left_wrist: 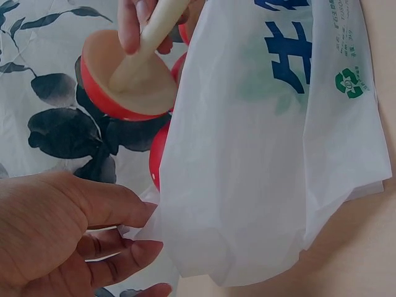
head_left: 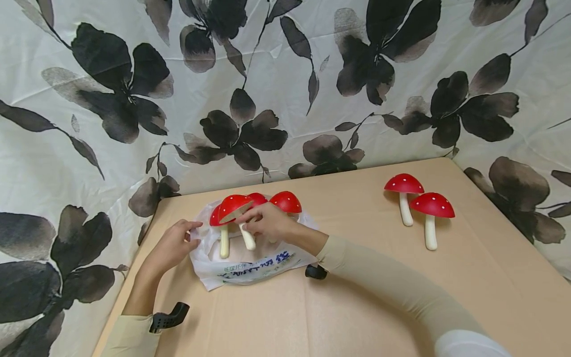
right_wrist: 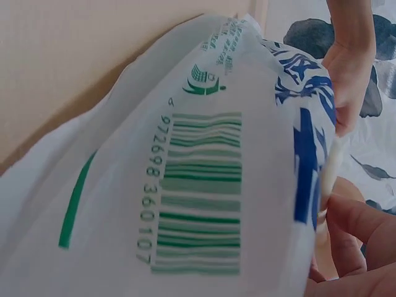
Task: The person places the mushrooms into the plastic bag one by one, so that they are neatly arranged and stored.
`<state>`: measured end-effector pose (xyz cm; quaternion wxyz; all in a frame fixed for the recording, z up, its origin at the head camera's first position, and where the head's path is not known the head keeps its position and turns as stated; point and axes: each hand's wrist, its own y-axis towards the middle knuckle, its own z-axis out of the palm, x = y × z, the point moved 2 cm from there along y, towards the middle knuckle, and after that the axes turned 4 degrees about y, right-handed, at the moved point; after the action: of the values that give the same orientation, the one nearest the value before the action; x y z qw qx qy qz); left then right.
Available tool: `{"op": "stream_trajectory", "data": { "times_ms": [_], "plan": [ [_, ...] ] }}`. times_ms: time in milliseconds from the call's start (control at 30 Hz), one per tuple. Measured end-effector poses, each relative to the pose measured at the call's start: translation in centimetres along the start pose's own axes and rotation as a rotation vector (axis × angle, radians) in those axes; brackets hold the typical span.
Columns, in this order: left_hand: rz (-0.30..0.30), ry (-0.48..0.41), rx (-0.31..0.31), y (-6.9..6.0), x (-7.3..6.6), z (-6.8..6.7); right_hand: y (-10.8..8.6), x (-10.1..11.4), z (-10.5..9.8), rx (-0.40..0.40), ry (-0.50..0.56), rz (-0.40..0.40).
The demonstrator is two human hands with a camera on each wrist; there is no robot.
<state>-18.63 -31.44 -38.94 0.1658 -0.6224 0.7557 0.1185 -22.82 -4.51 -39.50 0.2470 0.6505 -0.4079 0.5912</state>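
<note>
A white plastic bag (head_left: 254,270) with blue and green print lies on the table, several red-capped toy mushrooms (head_left: 285,202) at its opening. My right hand (head_left: 267,221) pinches the stem of one mushroom (head_left: 248,238), its cap tilted; the left wrist view shows that stem (left_wrist: 151,43) between the fingers. At the bag's left edge, my left hand (head_left: 174,245) pinches the thin plastic between thumb and fingers, as the left wrist view shows (left_wrist: 68,235). In the right wrist view the bag (right_wrist: 198,148) hides much of my right hand (right_wrist: 362,247).
Two more red mushrooms (head_left: 404,184) (head_left: 431,206) lie on the right part of the wooden table (head_left: 357,307). A white cloth (head_left: 285,89) with dark flowers hangs behind and beside the table.
</note>
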Motion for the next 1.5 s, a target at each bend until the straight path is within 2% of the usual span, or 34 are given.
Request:
{"op": "stream_trajectory", "data": {
  "times_ms": [100,300,433,800,1033,1200,1367,1500],
  "plan": [
    [-0.005,-0.004,0.006,-0.1,0.0,0.1,0.2,-0.2,0.5,-0.007,-0.015,0.010],
    [-0.004,-0.007,0.003,-0.1,0.0,0.1,0.5,-0.5,1.4,0.010,-0.035,-0.034],
    [0.002,-0.001,-0.011,-0.1,0.1,0.1,0.5,-0.7,1.9,0.054,-0.046,-0.055],
    [-0.003,-0.004,-0.014,-0.1,0.1,0.2,0.0,-1.2,2.5,0.150,-0.170,-0.070],
    [0.001,-0.001,-0.017,0.0,0.1,0.2,-0.5,-1.4,2.3,0.235,-0.211,-0.060],
    [-0.002,0.000,-0.008,-0.1,0.1,0.2,-1.2,-1.6,1.8,0.300,-0.287,-0.054],
    [0.016,0.006,-0.016,0.0,0.1,0.0,-1.7,-1.8,1.0,0.290,-0.340,-0.044],
    [0.020,0.002,-0.013,0.0,0.0,0.0,-1.9,-1.7,0.2,0.244,-0.322,-0.010]
  ]
}}
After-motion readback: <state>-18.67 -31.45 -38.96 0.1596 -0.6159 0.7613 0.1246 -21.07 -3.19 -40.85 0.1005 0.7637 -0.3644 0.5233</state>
